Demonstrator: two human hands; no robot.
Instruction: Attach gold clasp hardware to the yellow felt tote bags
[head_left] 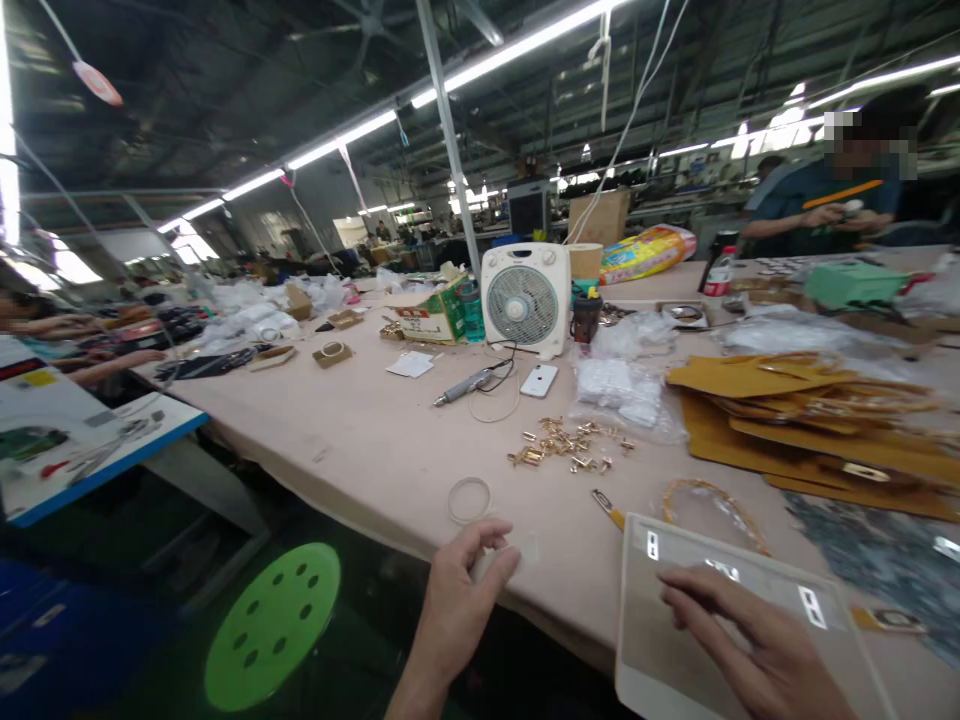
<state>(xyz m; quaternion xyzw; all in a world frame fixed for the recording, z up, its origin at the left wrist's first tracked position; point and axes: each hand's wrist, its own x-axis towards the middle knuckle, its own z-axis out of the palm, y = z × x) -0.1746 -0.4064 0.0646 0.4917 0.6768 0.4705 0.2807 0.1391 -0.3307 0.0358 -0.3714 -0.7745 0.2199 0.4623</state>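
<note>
My left hand [466,585] is at the table's front edge, with thumb and fingers curled around a small, pale, see-through plastic piece [529,548]. Its edges are hard to make out. Just beyond lies a thin pale ring, like a roll of tape [469,500]. My right hand [739,630] hovers over a shallow white-rimmed tray [628,620], thumb and fingertips close together. Whatever they may grip is too small or hidden to see. White slotted pieces [811,607] lie in the tray. A mustard strap tab with a metal fitting [606,507] rests beside its corner.
Gold metal fittings [570,440] lie scattered ahead, near a phone [539,380], an electric screwdriver [465,387] and a box fan [525,300]. Mustard panels [787,420] are stacked at right. A green stool [274,625] stands left below. Across the table is another person [825,205].
</note>
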